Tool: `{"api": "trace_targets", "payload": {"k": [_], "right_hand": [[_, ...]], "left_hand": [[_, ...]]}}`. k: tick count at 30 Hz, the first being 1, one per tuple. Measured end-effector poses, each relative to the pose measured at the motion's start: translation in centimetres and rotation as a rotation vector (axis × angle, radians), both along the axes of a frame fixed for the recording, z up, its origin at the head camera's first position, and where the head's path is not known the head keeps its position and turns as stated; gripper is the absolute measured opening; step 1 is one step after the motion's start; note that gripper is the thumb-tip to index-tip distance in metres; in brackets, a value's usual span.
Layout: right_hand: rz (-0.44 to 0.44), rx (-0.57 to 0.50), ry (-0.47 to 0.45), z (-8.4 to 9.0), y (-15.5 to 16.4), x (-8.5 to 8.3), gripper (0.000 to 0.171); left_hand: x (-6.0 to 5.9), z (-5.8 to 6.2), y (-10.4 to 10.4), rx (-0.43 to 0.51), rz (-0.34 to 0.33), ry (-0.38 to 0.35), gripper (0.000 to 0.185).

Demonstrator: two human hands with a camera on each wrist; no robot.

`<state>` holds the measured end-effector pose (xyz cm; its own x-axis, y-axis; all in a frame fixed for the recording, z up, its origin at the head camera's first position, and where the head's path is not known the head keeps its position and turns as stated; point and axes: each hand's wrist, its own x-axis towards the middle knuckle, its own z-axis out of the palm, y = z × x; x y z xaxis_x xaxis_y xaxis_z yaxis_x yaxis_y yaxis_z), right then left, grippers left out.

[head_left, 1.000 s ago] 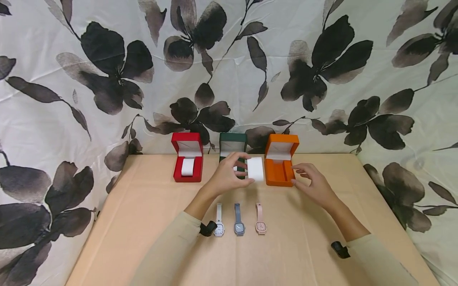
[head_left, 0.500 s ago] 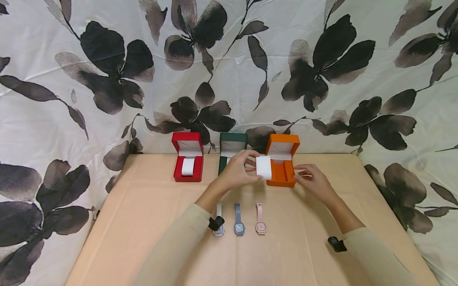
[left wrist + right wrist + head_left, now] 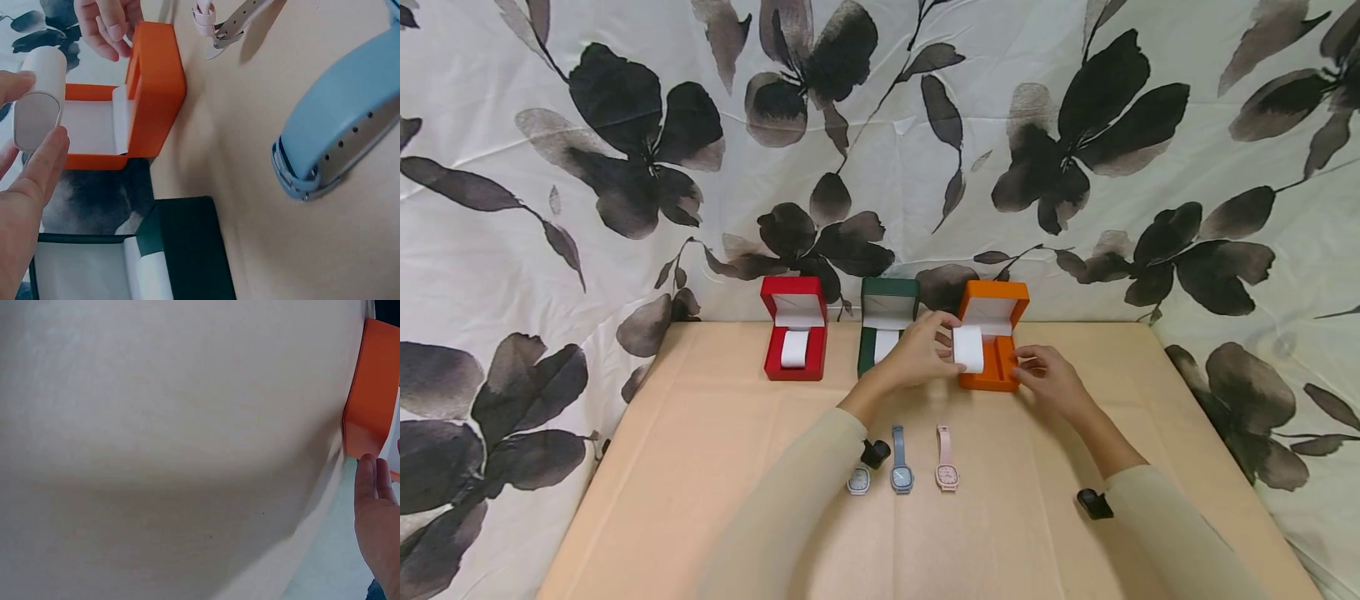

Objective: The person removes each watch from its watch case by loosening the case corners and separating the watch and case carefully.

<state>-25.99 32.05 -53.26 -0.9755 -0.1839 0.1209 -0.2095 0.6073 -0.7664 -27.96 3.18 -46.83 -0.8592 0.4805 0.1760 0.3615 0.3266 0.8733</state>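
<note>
In the head view a white watch cushion (image 3: 967,349) is pinched between the thumb and fingers of my left hand (image 3: 919,352). It is held over the left part of the open orange watch box (image 3: 988,382). The left wrist view shows the cushion's rounded end (image 3: 39,119) between thumb and fingertips, apart from the box. At the right side of the orange box, my right hand (image 3: 1054,380) has its fingertips touching or very close to the wall. Its fingers look straight in the right wrist view, beside the orange wall (image 3: 372,381).
An open red box (image 3: 773,367) and an open green box (image 3: 867,350) stand to the left, each with a white cushion inside. In front lie a blue watch (image 3: 902,478), a pink watch (image 3: 947,475) and a white watch (image 3: 858,480), partly covered by the left sleeve.
My left hand has carried the white cushion rightward, from beside the green box to over the orange box. My right hand stays at the orange box's right side.
</note>
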Motion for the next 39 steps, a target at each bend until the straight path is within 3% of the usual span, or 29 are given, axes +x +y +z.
{"api": "trace_targets", "payload": {"k": [12,16,39], "right_hand": [[-0.039,0.046,-0.034,-1.2,0.2,-0.4,0.033],[-0.051,0.058,-0.041,-1.4,0.2,-0.4,0.032],[-0.062,-0.039,-0.121,-1.8,0.2,-0.5,0.04]], "left_hand": [[-1.9,-0.6,2.1,-0.079,0.013,0.011,0.069],[-2.3,-0.9,2.7,-0.126,0.034,0.066,0.066],[-3.6,-2.7,5.2,-0.326,0.042,0.147,0.068]]}}
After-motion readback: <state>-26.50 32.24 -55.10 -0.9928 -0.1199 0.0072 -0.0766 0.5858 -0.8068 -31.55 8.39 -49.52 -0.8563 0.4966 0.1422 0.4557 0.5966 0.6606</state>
